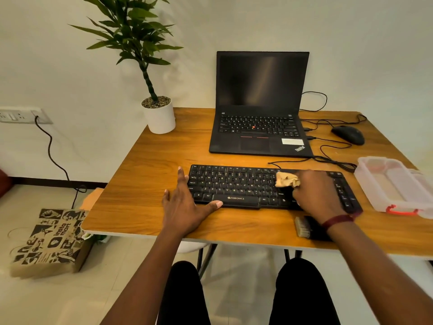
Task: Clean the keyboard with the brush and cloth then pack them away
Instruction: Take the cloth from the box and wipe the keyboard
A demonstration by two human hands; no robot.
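A person's right hand [316, 191] is pressing a crumpled tan cloth [287, 179] onto a black keyboard [234, 184], the grip curled tight around the wad so that only its left end is showing past the knuckles. The cloth is sitting on the keys right of centre, toward the far rows, and the keyboard's long axis is running left to right across the wooden surface [145, 184], so most of the lettered keys are lying to the left of the grip. The left hand [185, 207] is resting flat and spread at the keyboard's left end, holding nothing, its thumb lying along the near edge by the space bar, apparently bracing the board. A pale-bristled brush [302, 227] with a dark handle is lying on the surface just near of the keyboard, beside the right wrist and partly hidden by the forearm, making the right hand the closer one to it. A clear plastic box [370, 195] with a red latch, apparently open, is waiting just beyond the keyboard's right end. Packing away looks not yet begun.
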